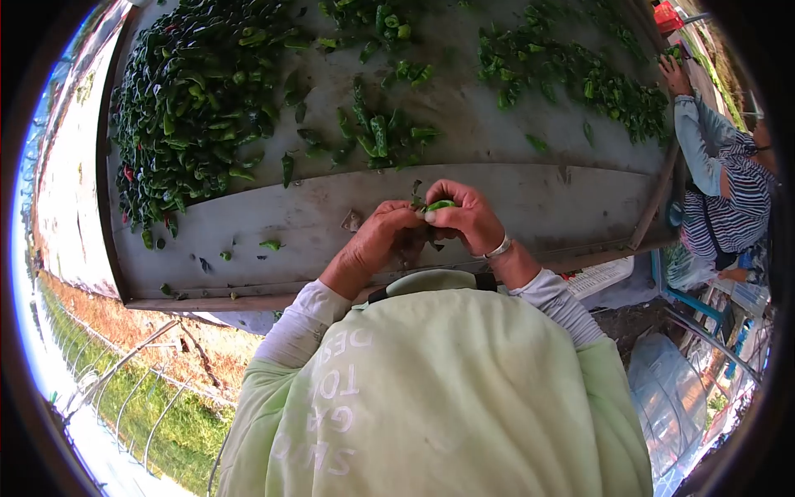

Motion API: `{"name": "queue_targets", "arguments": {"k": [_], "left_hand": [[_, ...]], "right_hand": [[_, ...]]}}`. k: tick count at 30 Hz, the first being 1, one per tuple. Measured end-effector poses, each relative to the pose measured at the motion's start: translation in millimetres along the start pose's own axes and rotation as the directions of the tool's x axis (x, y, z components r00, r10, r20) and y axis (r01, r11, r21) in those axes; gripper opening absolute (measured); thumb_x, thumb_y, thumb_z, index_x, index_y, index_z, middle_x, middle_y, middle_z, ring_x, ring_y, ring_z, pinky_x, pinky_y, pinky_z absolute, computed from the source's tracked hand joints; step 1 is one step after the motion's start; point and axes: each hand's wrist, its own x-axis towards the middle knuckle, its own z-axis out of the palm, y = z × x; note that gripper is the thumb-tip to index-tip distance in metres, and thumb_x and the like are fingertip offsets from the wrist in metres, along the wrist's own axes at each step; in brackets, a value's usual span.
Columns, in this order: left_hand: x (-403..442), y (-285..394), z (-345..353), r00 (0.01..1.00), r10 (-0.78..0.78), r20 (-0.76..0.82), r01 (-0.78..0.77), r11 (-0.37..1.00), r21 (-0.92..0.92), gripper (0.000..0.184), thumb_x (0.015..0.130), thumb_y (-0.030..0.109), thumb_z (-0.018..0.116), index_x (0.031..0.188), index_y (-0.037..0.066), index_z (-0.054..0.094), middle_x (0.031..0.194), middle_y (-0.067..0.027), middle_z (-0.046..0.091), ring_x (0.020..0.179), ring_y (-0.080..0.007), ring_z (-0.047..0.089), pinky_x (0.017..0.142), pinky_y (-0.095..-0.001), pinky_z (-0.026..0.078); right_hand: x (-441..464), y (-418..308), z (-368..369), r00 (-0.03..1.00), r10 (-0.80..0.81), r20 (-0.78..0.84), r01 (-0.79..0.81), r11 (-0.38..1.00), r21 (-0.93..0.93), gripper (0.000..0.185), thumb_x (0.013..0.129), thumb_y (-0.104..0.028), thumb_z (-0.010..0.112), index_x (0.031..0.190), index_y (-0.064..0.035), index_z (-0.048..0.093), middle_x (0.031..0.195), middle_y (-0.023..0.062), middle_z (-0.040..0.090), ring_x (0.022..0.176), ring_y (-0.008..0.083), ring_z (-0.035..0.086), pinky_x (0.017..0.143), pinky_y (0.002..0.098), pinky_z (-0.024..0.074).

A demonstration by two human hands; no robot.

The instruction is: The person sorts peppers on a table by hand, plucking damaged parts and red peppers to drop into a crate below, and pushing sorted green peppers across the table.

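Note:
Over the near edge of the table, both my hands meet at one small green pepper (440,205). My right hand (472,219), with a metal band at its wrist, grips the pepper between thumb and fingers. The fingers of my left hand (385,236) are pinched together at the pepper's stem end. A dark, wilted leaf (416,190) sticks up between the hands, and more dark bits hang below them. Part of the stem is hidden by my fingertips.
A large heap of green peppers (190,108) with a few red ones covers the table's left side. Smaller groups (377,132) lie ahead and to the right (571,74). A raised wooden rim (654,203) edges the grey table (530,199). A co-worker (720,174) reaches in at the right.

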Motion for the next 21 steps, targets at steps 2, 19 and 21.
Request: {"name": "queue_targets", "arguments": {"k": [2,19,21], "left_hand": [[1,3,-1,0.999,-0.041,0.009,0.041,0.998,-0.042,0.015,0.079,0.018,0.054,0.074,0.004,0.057,0.064,-0.0009,0.053,0.055,-0.0106,0.048,0.049,-0.0258,0.038],[8,-3,-23,0.947,0.070,0.312,0.102,0.859,-0.502,0.024,0.080,0.025,0.050,0.068,0.004,0.045,0.073,-0.0078,0.049,0.057,-0.0130,0.040,0.044,-0.0260,0.032],[7,-4,-16,0.996,0.051,0.070,-0.012,0.881,-0.472,0.025,0.081,0.027,0.051,0.073,0.004,0.047,0.074,-0.0072,0.050,0.059,-0.0141,0.042,0.049,-0.0256,0.035]], "right_hand": [[2,1,-1,0.999,0.039,0.008,-0.040,0.998,0.045,0.012,0.076,-0.011,0.064,0.084,-0.0068,0.056,0.068,-0.0028,0.054,0.055,0.0044,0.049,0.046,0.0184,0.0348],[-3,9,-31,0.999,-0.011,0.052,0.013,0.999,-0.037,0.030,0.078,-0.008,0.054,0.109,-0.0076,0.056,0.111,0.0055,0.059,0.099,0.0120,0.057,0.073,0.0240,0.0478],[0,17,-20,0.981,-0.111,0.158,0.133,0.981,-0.138,0.026,0.079,-0.009,0.058,0.104,-0.0057,0.058,0.101,0.0021,0.060,0.090,0.0075,0.056,0.072,0.0221,0.0461]]}}
